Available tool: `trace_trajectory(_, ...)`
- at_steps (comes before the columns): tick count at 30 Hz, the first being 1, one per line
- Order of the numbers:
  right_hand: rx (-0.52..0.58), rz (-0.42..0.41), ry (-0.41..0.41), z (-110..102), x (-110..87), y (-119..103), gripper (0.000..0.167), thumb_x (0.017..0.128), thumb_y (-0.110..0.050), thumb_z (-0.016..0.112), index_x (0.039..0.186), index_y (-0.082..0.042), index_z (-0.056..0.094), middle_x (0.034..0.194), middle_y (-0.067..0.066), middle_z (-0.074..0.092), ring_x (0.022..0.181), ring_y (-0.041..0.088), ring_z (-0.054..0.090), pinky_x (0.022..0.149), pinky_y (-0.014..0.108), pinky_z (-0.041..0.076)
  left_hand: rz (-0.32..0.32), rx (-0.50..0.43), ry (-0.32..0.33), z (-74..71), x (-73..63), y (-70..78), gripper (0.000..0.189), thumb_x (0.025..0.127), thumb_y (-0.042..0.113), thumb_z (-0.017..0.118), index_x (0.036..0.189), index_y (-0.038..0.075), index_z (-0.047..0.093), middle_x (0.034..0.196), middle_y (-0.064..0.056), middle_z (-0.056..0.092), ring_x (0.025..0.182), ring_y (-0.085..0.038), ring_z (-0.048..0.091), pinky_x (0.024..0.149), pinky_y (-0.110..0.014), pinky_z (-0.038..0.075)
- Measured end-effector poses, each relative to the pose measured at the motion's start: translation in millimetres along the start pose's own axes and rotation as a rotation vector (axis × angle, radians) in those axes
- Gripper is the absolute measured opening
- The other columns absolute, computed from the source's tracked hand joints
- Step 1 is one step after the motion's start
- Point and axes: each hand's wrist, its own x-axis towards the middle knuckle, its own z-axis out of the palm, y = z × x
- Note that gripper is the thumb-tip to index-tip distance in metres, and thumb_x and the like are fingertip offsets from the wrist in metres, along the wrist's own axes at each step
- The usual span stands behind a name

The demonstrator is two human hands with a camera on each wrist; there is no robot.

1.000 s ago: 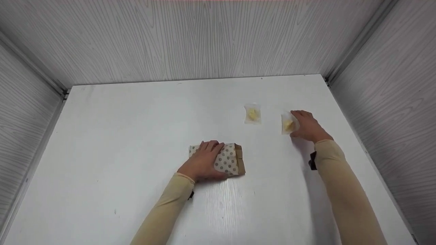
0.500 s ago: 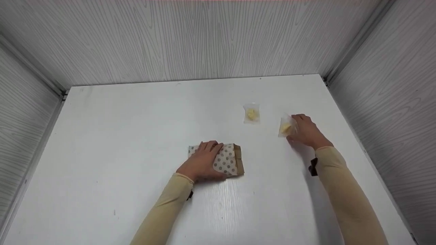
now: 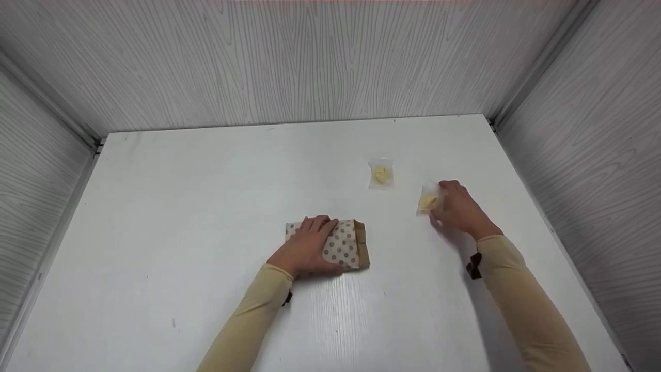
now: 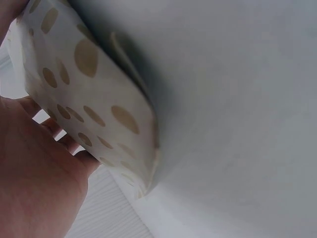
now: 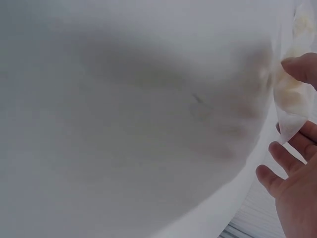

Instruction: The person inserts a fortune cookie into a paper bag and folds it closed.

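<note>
A white paper bag [image 3: 342, 246] with grey-brown dots lies near the middle of the white table, its brown open end facing right. My left hand [image 3: 303, 249] lies across the bag's left part and grips it between fingers and thumb; in the left wrist view the fingers [image 4: 65, 141] pass behind the dotted bag. Over on the right, my right hand [image 3: 462, 211] holds a small clear packet [image 3: 427, 201] with pale yellow contents. In the right wrist view the thumb [image 5: 301, 67] and fingers pinch this packet [image 5: 292, 99], whose lower end tapers.
A second clear packet [image 3: 381, 174] with yellow contents lies farther back on the white table [image 3: 206, 206]. Grey wood-grain panels stand behind [image 3: 289, 62] and along both sides of the table.
My right hand has taken hold of the clear packet and drawn it left and nearer to me. The left hand and the paper bag have stayed in place.
</note>
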Motion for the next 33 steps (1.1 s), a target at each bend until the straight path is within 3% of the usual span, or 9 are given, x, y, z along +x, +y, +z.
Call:
trace_trajectory(5, 0.078, -0.058, -0.022, 6.3, -9.7, -13.6, 0.078, 0.089, -0.022, 0.072, 0.147, 0.005, 0.026, 0.145, 0.026, 0.032, 0.136, 0.039, 0.03, 0.11, 0.053, 0.029, 0.0, -0.002, -0.004, 1.0, 0.9, -1.7, 0.111, 0.069, 0.061, 0.079, 0.156, 0.014, 0.028, 0.151, -0.007, 0.03, 0.138, -0.027, 0.026, 0.111, -0.038, 0.031)
trace_trajectory(8, 0.071, -0.112, -0.034, 11.2, -15.3, -27.4, 0.077, 0.088, -0.024, 0.073, 0.145, 0.004, 0.029, 0.145, 0.025, 0.035, 0.138, 0.037, 0.029, 0.11, 0.052, 0.029, -0.002, -0.01, -0.004, 0.6, 1.2, -1.5, 0.111, 0.069, 0.061, 0.079, 0.156, 0.014, 0.028, 0.152, -0.007, 0.03, 0.138, -0.027, 0.026, 0.112, -0.039, 0.03)
trace_trajectory(17, -0.027, -0.24, -0.068, 29.0, -30.9, -64.0, 0.074, 0.085, -0.027, 0.076, 0.142, 0.001, 0.037, 0.137, 0.019, 0.042, 0.127, 0.031, 0.04, 0.105, 0.048, 0.038, -0.01, -0.007, -0.002, 2.2, 1.0, -1.3, 0.111, 0.068, 0.062, 0.079, 0.155, 0.015, 0.029, 0.151, -0.007, 0.031, 0.138, -0.028, 0.026, 0.112, -0.039, 0.03)
trace_trajectory(22, -0.074, -0.323, -0.06, 36.8, -37.3, -72.9, 0.071, 0.084, -0.024, 0.077, 0.139, 0.0, 0.041, 0.134, 0.017, 0.045, 0.124, 0.031, 0.043, 0.102, 0.047, 0.041, -0.015, -0.007, -0.004, 2.7, 0.5, -1.2, 0.111, 0.068, 0.062, 0.079, 0.155, 0.014, 0.029, 0.151, -0.007, 0.031, 0.139, -0.029, 0.025, 0.113, -0.039, 0.029)
trace_trajectory(33, -0.184, -0.418, -0.063, 58.1, -50.0, -92.9, 0.067, 0.084, -0.026, 0.078, 0.137, -0.003, 0.045, 0.133, 0.013, 0.047, 0.12, 0.03, 0.048, 0.096, 0.048, 0.045, 0.003, -0.009, -0.003, 1.1, -0.8, -0.9, 0.111, 0.069, 0.062, 0.078, 0.155, 0.014, 0.028, 0.152, -0.008, 0.03, 0.141, -0.03, 0.023, 0.115, -0.04, 0.023)
